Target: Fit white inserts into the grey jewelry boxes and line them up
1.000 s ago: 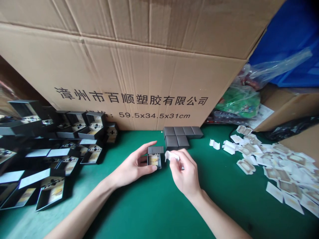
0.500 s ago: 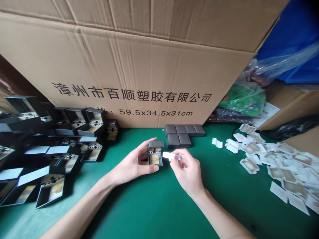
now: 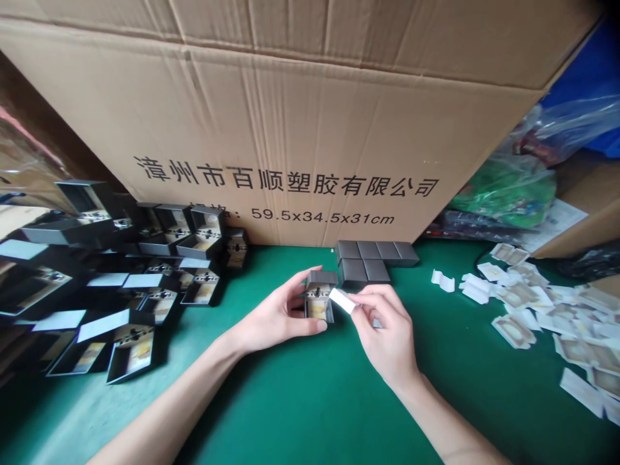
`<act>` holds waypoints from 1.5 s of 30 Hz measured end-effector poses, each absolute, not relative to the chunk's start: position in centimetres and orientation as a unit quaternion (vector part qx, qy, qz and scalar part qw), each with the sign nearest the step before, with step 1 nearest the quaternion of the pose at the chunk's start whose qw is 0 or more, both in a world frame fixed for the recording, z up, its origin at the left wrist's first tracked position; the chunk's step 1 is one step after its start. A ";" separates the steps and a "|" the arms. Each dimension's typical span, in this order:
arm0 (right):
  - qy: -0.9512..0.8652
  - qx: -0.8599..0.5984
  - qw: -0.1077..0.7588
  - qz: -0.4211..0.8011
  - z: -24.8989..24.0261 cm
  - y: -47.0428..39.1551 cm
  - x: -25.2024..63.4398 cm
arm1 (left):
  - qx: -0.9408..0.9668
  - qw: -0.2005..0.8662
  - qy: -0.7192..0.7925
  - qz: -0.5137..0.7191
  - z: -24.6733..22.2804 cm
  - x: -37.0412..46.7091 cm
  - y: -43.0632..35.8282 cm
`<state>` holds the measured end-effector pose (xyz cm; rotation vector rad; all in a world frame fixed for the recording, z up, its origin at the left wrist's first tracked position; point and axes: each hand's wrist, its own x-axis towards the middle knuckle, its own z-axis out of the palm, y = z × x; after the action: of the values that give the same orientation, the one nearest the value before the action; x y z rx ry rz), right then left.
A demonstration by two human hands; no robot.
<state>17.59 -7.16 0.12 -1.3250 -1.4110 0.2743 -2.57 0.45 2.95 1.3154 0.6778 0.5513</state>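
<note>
My left hand grips a small dark hinged jewelry box from its left side, thumb at the front and fingers behind. Its lid stands up, showing a metal hinge and a yellowish patch inside. Close to the box's right edge, my right hand pinches a small white insert between thumb and fingers. The insert is tilted, its far end by the open box; whether they touch I cannot tell. Behind both hands, several closed dark boxes sit packed together in rows.
Many open dark boxes crowd the left side. Loose white inserts are strewn over the green table at right. A large cardboard carton stands along the back, and plastic bags lie at the back right.
The view has shifted, so everything sits further right or lower left in the picture. The white insert has turned from nearly level to slanted beside the box. Both hands keep their holds.
</note>
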 end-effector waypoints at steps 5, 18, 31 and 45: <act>-0.589 -0.566 0.555 0.159 -0.1 -7.0 17.7 | 0.576 0.709 0.318 0.255 3.0 -2.7 0.3; -0.599 -0.547 0.558 0.176 -0.2 -7.7 17.0 | 0.579 0.718 0.306 0.235 2.9 -2.7 0.2; -0.644 -0.532 0.533 0.136 0.8 -7.8 16.2 | 0.602 0.721 0.256 0.229 3.1 -2.6 -0.2; -0.658 -0.544 0.499 0.147 1.0 -7.8 15.9 | 0.610 0.703 0.272 0.246 3.5 -1.9 -0.8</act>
<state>15.90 -7.83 1.02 -1.3172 -1.5923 0.3559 -1.94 -0.83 3.46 1.3576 0.6048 0.5464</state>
